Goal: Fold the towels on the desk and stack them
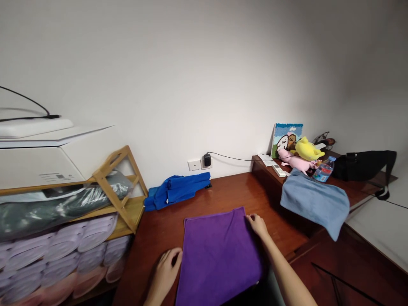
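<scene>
A purple cloth point(216, 250) lies spread flat on the dark red-brown wooden table point(229, 193), hanging a little over the near edge. My left hand point(166, 267) rests at the cloth's left edge, fingers curled around the hem. My right hand point(257, 225) is at the cloth's far right corner, fingertips pinching it.
A blue cloth point(177, 190) lies crumpled by the wall. A light blue towel point(315, 200) drapes off a raised shelf with plush toys point(302, 154), a water bottle point(324, 169) and a black bag point(363, 163). A wooden rack point(117, 191) with a printer point(47, 153) stands left.
</scene>
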Demonstrator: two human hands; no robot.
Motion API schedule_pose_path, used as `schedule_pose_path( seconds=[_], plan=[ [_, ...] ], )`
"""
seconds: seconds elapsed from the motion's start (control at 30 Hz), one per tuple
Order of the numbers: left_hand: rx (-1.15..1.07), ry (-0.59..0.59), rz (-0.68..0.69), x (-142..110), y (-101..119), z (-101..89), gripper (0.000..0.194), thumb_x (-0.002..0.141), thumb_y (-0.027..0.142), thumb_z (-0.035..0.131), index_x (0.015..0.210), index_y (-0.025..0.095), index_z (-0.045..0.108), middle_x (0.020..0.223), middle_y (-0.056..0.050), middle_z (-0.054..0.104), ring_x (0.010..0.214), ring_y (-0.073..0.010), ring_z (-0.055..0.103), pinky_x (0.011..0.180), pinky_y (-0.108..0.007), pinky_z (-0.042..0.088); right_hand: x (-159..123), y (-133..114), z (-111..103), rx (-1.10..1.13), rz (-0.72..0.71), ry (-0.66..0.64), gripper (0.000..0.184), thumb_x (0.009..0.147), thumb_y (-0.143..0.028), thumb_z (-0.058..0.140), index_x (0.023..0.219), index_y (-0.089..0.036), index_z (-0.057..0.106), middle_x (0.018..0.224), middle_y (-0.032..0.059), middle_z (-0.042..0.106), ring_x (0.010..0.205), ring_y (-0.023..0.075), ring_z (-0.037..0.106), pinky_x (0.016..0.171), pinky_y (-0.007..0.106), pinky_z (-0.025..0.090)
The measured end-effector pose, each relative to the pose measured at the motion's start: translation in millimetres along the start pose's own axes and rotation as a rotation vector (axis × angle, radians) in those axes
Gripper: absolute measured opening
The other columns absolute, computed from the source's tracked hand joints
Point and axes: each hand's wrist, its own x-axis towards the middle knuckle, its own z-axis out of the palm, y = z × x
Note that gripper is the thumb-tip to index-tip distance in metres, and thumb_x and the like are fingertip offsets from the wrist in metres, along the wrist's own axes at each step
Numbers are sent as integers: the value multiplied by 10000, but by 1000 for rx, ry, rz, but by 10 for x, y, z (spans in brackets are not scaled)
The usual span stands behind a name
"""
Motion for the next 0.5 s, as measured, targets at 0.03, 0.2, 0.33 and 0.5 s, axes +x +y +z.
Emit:
schedule_pose_path(
  seconds=[0.03,0.2,0.33,0.5],
  plan=[
    [37,-27,-7,225,38,49,398,937,507,496,1044,251,781,1104,-73,838,1079,-259,755,1023,-404,589,143,-92,54,-31,35,-13,423,1013,-513,509,1089,-205,789,1153,139,816,1143,279,755,951,347,559],
    [149,0,-102,1025,50,304,401,934,429,527,1190,217,752,1306,-135,778,1220,-334,674,1089,-532,507,501,-256,274,-85,104,-19,316,1049,-393,527,1116,-225,786,1175,116,815,1135,240,760,876,279,541],
    [104,9,-128,1355,-75,461,321,916,351,535,1092,219,768,1124,-113,825,1085,-298,732,1015,-460,552,566,-165,293,-99,121,4,369,1100,-399,439,1202,-217,743,1231,120,797,1149,234,755,864,270,530],
    [-29,25,-149,1602,-239,565,262,877,355,553,990,233,755,899,-56,832,846,-218,788,794,-313,616,620,-3,227,-146,141,20,382,1110,-424,420,1219,-220,724,1177,139,806,1114,266,766,849,307,534]
  ],
)
